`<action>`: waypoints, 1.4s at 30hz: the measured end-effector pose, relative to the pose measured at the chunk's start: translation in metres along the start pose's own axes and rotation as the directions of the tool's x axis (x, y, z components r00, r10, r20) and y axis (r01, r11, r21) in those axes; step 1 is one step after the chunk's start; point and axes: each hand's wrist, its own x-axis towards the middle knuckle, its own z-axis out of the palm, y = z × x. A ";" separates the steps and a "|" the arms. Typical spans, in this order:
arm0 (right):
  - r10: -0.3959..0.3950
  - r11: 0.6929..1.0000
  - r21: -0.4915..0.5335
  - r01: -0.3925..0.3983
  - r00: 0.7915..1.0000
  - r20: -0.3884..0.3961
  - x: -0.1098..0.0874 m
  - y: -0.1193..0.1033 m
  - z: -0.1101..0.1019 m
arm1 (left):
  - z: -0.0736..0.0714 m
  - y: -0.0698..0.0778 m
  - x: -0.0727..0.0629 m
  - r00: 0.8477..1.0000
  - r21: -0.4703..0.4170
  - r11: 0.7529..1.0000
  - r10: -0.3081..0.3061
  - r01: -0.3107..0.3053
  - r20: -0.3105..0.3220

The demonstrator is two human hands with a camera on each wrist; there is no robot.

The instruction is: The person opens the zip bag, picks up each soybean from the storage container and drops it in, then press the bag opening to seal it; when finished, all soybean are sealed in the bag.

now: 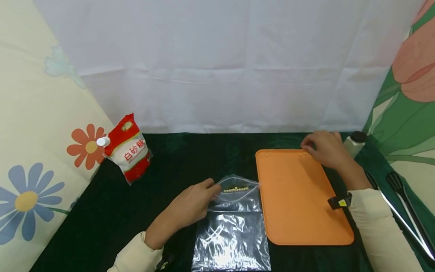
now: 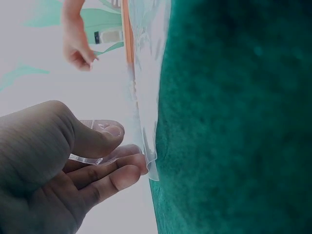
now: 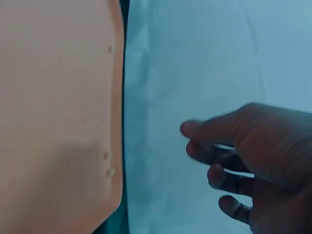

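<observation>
In the head view, my left hand [image 1: 193, 202] pinches the left edge of the open mouth of a clear zip bag [image 1: 231, 241]. The left wrist view shows the thumb and fingers [image 2: 109, 139] on the clear film. A row of small round yellow beans [image 1: 236, 189] lies inside near the bag's mouth. My right hand [image 1: 324, 149] hovers at the far right corner of an orange tray [image 1: 302, 204]. Its fingers are loosely bent, and I see nothing held between them. A few beans [image 3: 108, 163] rest along the tray's far edge.
A red and white sugar bag [image 1: 130, 153] with a white cap stands at the back left. Behind my right hand is a dark-lidded jar [image 1: 355, 143]. Dark-handled kitchen utensils [image 1: 409, 211] lie along the right side. A white cloth [image 1: 221, 68] hangs behind the dark green tabletop.
</observation>
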 end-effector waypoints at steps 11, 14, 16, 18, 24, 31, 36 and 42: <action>0.088 0.996 -0.008 -0.088 0.986 0.139 -0.001 0.029 0.026 | 0.001 -0.001 -0.001 1.000 -0.024 1.000 0.001 -0.001 -0.005; 0.101 0.994 0.025 -0.106 0.983 0.155 -0.001 0.032 0.031 | 0.002 0.000 -0.001 1.000 -0.028 1.000 0.013 -0.013 -0.005; 0.104 0.993 0.032 -0.110 0.982 0.157 -0.001 0.033 0.034 | 0.003 0.000 -0.001 1.000 -0.029 0.999 0.019 -0.020 -0.004; 0.100 0.994 0.034 -0.107 0.983 0.154 -0.001 0.033 0.036 | 0.003 0.000 -0.001 1.000 -0.025 0.999 0.021 -0.022 -0.006; 0.073 0.996 0.043 -0.081 0.986 0.151 0.003 0.034 0.041 | 0.001 0.000 -0.001 1.000 -0.013 1.000 0.001 -0.001 0.001; 0.051 0.963 0.257 -0.086 0.989 0.139 0.006 0.031 0.042 | 0.000 0.001 -0.001 1.000 -0.008 1.000 -0.006 0.006 0.000; -0.019 0.758 0.648 -0.076 0.990 0.138 0.005 0.022 0.038 | 0.000 0.001 -0.001 1.000 -0.015 1.000 0.003 -0.003 -0.006; -0.234 0.601 0.798 0.038 0.964 0.129 0.003 0.002 0.034 | 0.000 0.000 -0.001 1.000 -0.005 1.000 0.009 -0.010 -0.009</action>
